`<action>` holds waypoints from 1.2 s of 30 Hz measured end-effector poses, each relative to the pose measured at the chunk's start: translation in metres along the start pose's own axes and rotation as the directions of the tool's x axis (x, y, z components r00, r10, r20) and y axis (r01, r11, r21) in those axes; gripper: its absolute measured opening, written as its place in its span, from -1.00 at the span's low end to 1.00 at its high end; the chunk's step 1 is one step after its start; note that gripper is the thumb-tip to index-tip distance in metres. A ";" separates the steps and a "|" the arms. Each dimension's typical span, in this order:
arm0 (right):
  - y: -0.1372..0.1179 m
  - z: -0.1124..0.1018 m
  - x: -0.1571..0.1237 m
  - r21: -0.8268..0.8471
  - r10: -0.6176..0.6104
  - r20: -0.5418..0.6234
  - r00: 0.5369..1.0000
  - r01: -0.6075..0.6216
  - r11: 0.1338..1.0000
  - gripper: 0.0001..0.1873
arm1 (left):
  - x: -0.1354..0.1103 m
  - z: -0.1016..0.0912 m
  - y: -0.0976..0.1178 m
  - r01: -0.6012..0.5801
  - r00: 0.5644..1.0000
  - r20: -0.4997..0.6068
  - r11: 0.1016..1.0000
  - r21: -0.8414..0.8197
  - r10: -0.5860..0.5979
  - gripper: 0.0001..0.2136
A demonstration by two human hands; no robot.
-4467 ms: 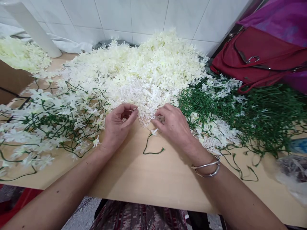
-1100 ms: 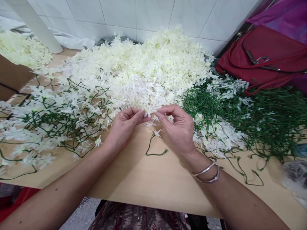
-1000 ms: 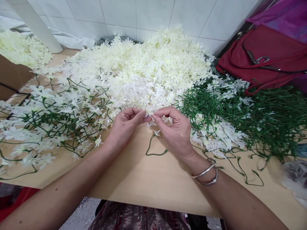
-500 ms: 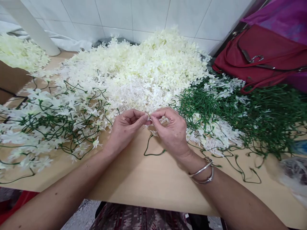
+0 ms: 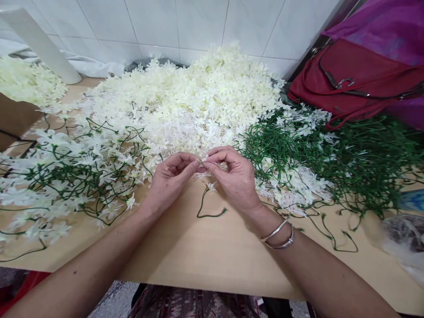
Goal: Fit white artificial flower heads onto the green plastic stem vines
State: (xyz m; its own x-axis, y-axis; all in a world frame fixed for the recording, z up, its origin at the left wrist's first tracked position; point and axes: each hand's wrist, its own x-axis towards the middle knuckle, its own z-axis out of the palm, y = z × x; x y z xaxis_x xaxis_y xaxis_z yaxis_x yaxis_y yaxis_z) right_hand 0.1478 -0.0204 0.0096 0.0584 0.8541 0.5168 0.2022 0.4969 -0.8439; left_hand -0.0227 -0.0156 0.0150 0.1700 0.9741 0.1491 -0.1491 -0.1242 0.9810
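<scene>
A small cream-white petal piece (image 5: 204, 159) sits between the left hand (image 5: 170, 177) and the right hand (image 5: 237, 177), each grip pinched on it, thumb to forefinger; its long axis is too small to tell. On the near side, a white star-shaped flower with a thin, bent green stem (image 5: 200, 204) lies on the pale wooden desk (image 5: 188, 249), its head closest to the right hand

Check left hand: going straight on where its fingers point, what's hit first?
Likely the right hand, opposite the left hand, just past the small white piece both pinch; depth there is unclear.
</scene>
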 end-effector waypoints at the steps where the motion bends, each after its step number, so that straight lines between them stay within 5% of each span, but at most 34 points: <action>1: 0.000 0.000 0.000 0.014 -0.004 0.013 1.000 0.004 1.000 -0.87 | 0.000 0.000 0.000 0.001 1.000 0.003 1.000 0.000 -0.001 -0.80; 9: 0.001 -0.005 0.003 0.009 -0.020 -0.001 1.000 0.020 1.000 -0.87 | -0.004 0.001 0.001 -0.041 0.996 0.079 0.999 0.021 0.039 -0.82; 14: 0.005 -0.009 0.011 0.223 0.097 0.006 0.995 -0.096 0.970 -0.82 | -0.007 -0.004 -0.004 -0.113 0.993 0.071 0.966 0.232 0.099 -0.79; 17: 0.007 -0.012 0.015 0.210 0.150 0.025 0.988 -0.152 0.966 -0.78 | -0.008 -0.006 -0.002 -0.217 0.976 0.065 0.891 0.400 0.208 -0.85; 22: 0.013 -0.015 0.018 0.214 0.173 0.029 0.984 -0.176 0.961 -0.88 | -0.010 -0.003 0.005 -0.497 0.868 0.322 0.673 0.547 0.378 -0.98; 30: 0.020 -0.018 0.020 0.232 0.255 -0.002 0.967 -0.248 0.941 -0.84 | -0.019 0.004 -0.009 -0.763 0.620 0.742 0.416 0.496 0.254 -0.69; 36: 0.020 -0.022 0.023 0.311 0.287 0.049 0.957 -0.288 0.906 -0.73 | -0.027 0.014 -0.018 -0.797 0.580 0.783 0.352 0.490 0.223 -0.84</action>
State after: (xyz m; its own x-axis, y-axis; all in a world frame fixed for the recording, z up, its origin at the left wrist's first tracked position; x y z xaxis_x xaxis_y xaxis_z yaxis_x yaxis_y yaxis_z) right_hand 0.1743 0.0057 0.0081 0.0664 0.9672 0.2451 -0.1374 0.2522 -0.9579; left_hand -0.0107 -0.0420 -0.0047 0.8283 0.3892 0.4030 0.2894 -0.9132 0.2871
